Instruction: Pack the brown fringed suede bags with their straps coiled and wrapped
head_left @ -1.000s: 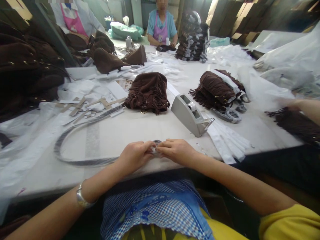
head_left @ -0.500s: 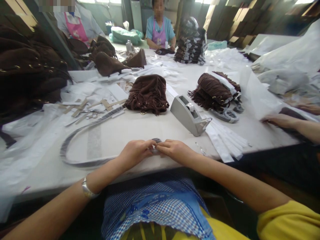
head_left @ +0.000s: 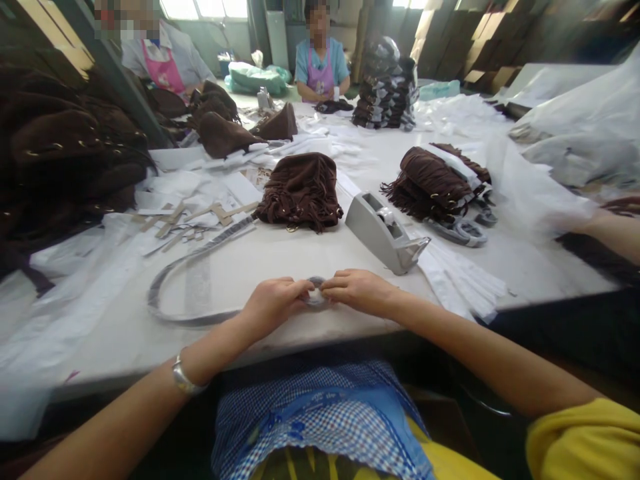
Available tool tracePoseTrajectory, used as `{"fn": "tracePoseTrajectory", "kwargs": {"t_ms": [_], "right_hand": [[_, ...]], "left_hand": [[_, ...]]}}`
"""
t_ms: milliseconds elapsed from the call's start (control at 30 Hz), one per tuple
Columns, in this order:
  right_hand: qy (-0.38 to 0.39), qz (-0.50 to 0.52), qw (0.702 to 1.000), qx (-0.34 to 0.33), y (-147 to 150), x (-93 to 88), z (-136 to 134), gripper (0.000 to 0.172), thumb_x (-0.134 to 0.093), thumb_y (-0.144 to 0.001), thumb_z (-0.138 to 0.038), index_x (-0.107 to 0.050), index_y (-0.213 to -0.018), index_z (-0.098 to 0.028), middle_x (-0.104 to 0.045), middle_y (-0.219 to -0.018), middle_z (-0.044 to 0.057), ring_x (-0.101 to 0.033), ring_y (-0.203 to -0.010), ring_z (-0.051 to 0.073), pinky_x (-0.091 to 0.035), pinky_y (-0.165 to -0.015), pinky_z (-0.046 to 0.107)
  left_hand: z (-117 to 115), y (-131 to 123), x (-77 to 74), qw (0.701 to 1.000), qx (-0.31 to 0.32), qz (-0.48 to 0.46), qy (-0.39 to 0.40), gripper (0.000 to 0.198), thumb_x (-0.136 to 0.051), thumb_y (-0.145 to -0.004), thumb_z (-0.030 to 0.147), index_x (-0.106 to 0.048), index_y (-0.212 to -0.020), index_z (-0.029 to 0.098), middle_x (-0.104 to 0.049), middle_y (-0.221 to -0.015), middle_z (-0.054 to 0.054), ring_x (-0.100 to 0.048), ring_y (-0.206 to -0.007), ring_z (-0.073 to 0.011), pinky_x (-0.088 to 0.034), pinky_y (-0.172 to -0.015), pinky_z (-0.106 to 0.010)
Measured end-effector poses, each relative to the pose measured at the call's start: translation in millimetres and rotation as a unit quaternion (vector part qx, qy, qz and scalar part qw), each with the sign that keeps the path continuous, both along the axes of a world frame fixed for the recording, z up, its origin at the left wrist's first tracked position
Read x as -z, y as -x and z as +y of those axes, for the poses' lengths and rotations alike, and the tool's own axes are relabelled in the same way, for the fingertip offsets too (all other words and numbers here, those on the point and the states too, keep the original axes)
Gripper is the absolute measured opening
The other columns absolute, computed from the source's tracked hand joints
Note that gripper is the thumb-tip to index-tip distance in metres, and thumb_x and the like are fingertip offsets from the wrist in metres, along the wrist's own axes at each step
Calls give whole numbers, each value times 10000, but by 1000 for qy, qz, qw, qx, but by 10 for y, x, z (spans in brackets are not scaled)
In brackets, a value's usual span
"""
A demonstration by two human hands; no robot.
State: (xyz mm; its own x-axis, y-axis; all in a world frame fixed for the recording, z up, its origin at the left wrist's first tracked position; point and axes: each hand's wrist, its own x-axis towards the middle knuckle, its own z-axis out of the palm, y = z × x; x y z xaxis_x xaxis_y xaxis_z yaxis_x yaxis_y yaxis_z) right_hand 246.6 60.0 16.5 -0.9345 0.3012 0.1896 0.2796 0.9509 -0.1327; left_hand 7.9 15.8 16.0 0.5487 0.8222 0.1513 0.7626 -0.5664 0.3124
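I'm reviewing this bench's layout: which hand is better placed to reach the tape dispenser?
Probably the right hand: the tape dispenser stands just ahead of it. The left hand is farther away. Both are occupied at the coiled strap.

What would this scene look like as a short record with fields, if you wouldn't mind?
left hand: pinching the left side of a small grey coil
right hand: touching the coil's right side
strap: curves over the table from near the brown bag to the left forearm
brown bag: fringed, beyond the hands
tape dispenser: right of the bag
white strips: right of the right hand
others: two people across the table; another's forearm at right
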Motion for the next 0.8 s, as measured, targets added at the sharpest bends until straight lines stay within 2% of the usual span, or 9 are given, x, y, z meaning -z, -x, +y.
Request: {"fn": "tracePoseTrajectory", "kwargs": {"t_ms": [100,167,267,367,467,533,600,733,800], "right_hand": [[-13,9,998,54,72,57,-170,139,-602,-936,-236,-688,-997,-144,-708,-982,71,-609,-858,184,-499,-771,292],[-9,16,998,55,71,88,-207,122,-581,-945,-201,-691,-957,-150,-705,-945,67,-603,-856,178,-494,-756,276],[3,21,1000,0,-5,91,-89,168,-528,-970,-170,-695,-982,-156,-712,-979,56,-601,-874,163,-495,-778,260],[-1,24,999,-48,-65,55,63,217,-494,-985,-159,-688,-1080,-173,-711,-1086,47,-613,-917,153,-501,-819,260],[-30,20,999,-4,-23,33,30,243,-544,-963,-186,-652,-1180,-169,-688,-1172,84,-617,-932,177,-511,-815,301],[-30,15,999,28,30,50,-74,235,-585,-945,-224,-658,-1158,-156,-691,-1142,104,-614,-915,187,-514,-801,309],[-16,20,999,31,53,90,-153,192,-585,-946,-228,-678,-1100,-161,-705,-1073,92,-611,-890,180,-512,-787,293],[16,50,998,-34,-27,155,-69,222,-515,-969,-152,-690,-1104,-173,-712,-1081,51,-611,-890,160,-511,-802,264],[17,51,996,-68,-64,148,14,249,-493,-975,-137,-696,-1113,-181,-707,-1122,43,-614,-922,156,-508,-831,263]], "left_hand": [[-128,-109,33,998,-45,-41,28,180,-687,-850,285,-645,-1019,237,-737,-855,11,-690,-759,-152,-509,-701,-232],[-168,-103,25,998,-28,-35,39,262,-676,-860,280,-619,-1113,243,-731,-885,9,-686,-785,-157,-514,-714,-240],[-103,16,-11,999,38,10,3,433,-655,-878,256,-535,-1294,270,-716,-967,-10,-678,-852,-162,-510,-729,-240],[-13,98,-27,996,68,49,-42,367,-635,-891,229,-580,-1251,278,-704,-890,-10,-673,-805,-156,-496,-696,-227],[-56,13,-10,999,24,27,-28,288,-662,-873,255,-627,-1160,251,-713,-838,-8,-674,-751,-157,-498,-680,-234],[-139,-84,1,999,-34,-7,5,299,-690,-851,293,-627,-1139,244,-720,-832,-2,-678,-743,-162,-505,-679,-240],[-202,-133,-2,998,-55,-25,31,317,-692,-848,316,-616,-1146,240,-719,-844,-2,-682,-760,-165,-512,-693,-242],[-148,-17,-50,998,34,26,44,338,-652,-878,287,-604,-1212,264,-710,-938,-22,-685,-815,-171,-513,-707,-242],[-94,48,-65,996,54,55,42,299,-624,-892,249,-632,-1188,288,-706,-906,-21,-686,-798,-171,-508,-689,-240]]}}
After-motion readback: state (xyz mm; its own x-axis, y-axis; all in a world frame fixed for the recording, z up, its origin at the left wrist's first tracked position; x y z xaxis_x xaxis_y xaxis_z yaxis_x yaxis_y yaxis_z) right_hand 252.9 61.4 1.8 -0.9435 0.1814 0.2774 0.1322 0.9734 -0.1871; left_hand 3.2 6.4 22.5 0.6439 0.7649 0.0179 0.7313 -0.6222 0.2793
